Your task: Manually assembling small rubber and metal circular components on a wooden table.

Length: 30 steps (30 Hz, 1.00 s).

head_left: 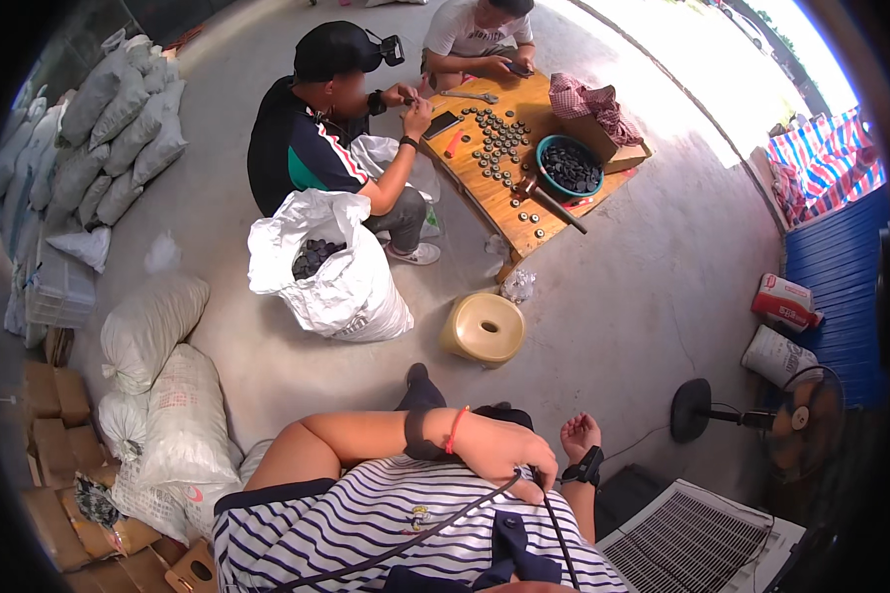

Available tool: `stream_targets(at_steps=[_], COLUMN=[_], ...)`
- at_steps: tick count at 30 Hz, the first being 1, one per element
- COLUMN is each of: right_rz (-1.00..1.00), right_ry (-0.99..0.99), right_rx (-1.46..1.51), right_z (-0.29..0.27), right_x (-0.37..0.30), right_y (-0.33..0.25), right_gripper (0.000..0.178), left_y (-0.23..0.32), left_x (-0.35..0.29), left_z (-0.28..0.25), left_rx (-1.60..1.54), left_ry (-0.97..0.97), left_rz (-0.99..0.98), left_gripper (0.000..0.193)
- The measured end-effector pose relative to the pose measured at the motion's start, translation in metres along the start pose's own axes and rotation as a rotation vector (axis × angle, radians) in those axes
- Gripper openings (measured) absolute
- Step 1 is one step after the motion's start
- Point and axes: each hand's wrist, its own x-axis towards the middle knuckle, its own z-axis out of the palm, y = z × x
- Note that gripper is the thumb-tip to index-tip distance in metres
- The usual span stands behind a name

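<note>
My left hand (504, 453), with a red string and a dark band at the wrist, is held across my striped shirt. Its fingers are closed on a thin black cord (485, 491) at chest height; a small piece at the pinch is mostly hidden. My right hand (580, 436), a black watch (587, 466) on its wrist, is beside my body with fingers curled in and nothing visible in them. Ahead stands a beige plastic stool (485, 331), apart from both hands.
A wooden table (514, 225) holds small round parts, a hammer (554, 203) and a teal basin (571, 166) of dark pieces. Two people sit beside it. An open white sack (351, 296) stands left of the stool; a fan (801, 420) and filled sacks (183, 420) flank me.
</note>
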Motion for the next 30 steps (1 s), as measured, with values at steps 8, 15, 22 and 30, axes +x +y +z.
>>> stream_targets(at_steps=[8, 15, 22, 30], right_rz=[0.104, 0.317, 0.211, -0.181], right_ry=[-0.131, -0.255, -0.022, 0.510], right_rx=[-0.542, -0.622, -0.546, -0.906], right_z=[0.149, 0.264, 0.294, 0.360], right_x=[0.144, 0.261, 0.383, 0.526], right_y=[-0.083, -0.125, -0.112, 0.002], right_gripper=[0.013, 0.014, 0.020, 0.073], left_y=[-0.071, -0.190, -0.419, -0.654], left_x=[0.056, 0.056, 0.044, -0.015], left_z=[-0.145, -0.226, -0.305, -0.411], left_rx=[-0.209, -1.052, -0.915, -0.238], left_ry=[0.155, 0.399, 1.339, 1.887], left_rz=[-0.166, -0.047, -0.949, -1.466], left_gripper=[0.066, 0.117, 0.053, 0.082])
